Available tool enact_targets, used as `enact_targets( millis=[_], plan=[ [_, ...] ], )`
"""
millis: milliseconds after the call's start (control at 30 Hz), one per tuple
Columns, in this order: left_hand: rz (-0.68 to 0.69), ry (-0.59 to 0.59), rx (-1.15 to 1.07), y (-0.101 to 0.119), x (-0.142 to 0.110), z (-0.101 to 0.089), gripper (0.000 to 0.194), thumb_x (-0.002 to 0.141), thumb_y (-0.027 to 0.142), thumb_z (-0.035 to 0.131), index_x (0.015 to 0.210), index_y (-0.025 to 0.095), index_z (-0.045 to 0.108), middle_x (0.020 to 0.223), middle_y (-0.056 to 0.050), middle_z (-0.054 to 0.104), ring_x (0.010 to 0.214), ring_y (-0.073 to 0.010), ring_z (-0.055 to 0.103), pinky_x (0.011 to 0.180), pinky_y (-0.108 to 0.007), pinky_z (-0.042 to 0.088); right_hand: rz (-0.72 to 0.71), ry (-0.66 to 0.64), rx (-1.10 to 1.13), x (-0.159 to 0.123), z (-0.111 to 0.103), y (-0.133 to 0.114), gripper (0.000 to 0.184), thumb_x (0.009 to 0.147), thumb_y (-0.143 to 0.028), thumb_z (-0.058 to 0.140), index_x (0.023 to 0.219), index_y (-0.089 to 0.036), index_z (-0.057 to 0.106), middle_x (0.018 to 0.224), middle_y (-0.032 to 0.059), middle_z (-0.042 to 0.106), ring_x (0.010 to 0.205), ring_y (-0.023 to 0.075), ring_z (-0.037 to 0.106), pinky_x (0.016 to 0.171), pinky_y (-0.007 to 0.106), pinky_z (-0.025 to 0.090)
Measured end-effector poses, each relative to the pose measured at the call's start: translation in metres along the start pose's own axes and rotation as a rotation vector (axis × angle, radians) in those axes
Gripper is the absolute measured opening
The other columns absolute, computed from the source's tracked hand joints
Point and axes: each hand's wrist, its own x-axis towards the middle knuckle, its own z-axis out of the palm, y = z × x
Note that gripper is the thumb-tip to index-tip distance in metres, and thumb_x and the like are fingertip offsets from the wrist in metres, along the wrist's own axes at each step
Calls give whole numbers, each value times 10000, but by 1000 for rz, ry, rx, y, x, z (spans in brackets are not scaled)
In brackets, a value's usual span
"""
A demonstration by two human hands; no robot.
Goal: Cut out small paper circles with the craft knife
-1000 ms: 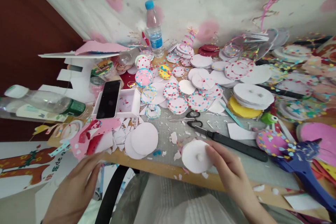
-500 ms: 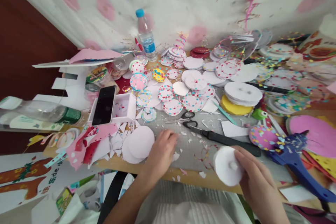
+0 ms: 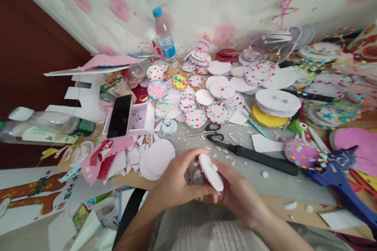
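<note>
Left of centre, a phone [image 3: 119, 117] rests on a white box [image 3: 149, 119]. At lower centre, the left hand [image 3: 175, 182] curves its grip, thumb and fingers parted, around a tilted white disc [image 3: 211, 173]; the right hand [image 3: 238, 192] closes its grip on the opposite side. Rightward, a black-handled cutter [image 3: 262, 160] lies on the surface [image 3: 282, 186].

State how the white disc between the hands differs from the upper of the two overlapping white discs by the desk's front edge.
The held disc is steeply tilted between the left hand and right hand; the upper disc lies flat, overlapping a lower disc. The held disc bears a small white lump; the upper disc's visible face is plain. Both are white.
</note>
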Motion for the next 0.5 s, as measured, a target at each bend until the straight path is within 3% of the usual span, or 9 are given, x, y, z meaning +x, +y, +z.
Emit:
enact_targets(
  millis=[67, 133, 233, 300, 367, 500],
  plan=[
    [-42, 36, 10, -1, -5, -1, 573, 683, 346, 813, 1186, 266, 550, 1101, -11, 677, 1004, -206, 639, 876, -296, 500, -6, -92, -72, 0, -8, -1, 361, 870, -548, 528, 944, -225, 672, 711, 25, 660, 537, 164, 604, 560, 313, 530],
    [-75, 60, 46, -3, -8, -4, 541, 703, 339, 795, 1178, 263, 547, 1112, -14, 670, 1014, -206, 633, 875, -299, 497, -133, -53, -251, -4, -25, -4, 334, 905, -501, 501, 1025, -224, 644, 766, 34, 667, 645, 192, 640, 648, 340, 532],
    [-103, 40, 187, -8, -6, -3, 545, 749, 351, 747, 1231, 249, 513, 1174, -50, 644, 1058, -230, 612, 902, -348, 490, -615, 343, -884, -10, -56, -13, 233, 929, -344, 508, 1126, -242, 579, 925, 53, 663, 851, 217, 631, 791, 367, 495],
    [-97, 12, 303, -14, 0, 2, 579, 753, 387, 735, 1256, 224, 499, 1173, -78, 643, 1065, -260, 603, 908, -403, 486, -863, 487, -1277, -12, -73, -19, 195, 908, -281, 530, 1086, -228, 585, 1011, 85, 636, 949, 254, 593, 853, 418, 456],
    [-88, 13, 372, -18, 6, 9, 643, 719, 461, 751, 1249, 195, 504, 1135, -99, 654, 1048, -289, 607, 897, -449, 489, -948, 519, -1536, -12, -85, -23, 223, 902, -269, 530, 1109, -204, 580, 1058, 114, 609, 997, 287, 558, 877, 459, 432],
    [-87, 66, 373, -24, 11, 19, 657, 704, 565, 730, 1198, 180, 533, 1077, -111, 665, 992, -290, 628, 855, -456, 516, -912, 562, -1782, -5, -93, -23, 310, 916, -299, 502, 1181, -148, 559, 1065, 149, 587, 986, 316, 529, 864, 487, 439]
  ],
)
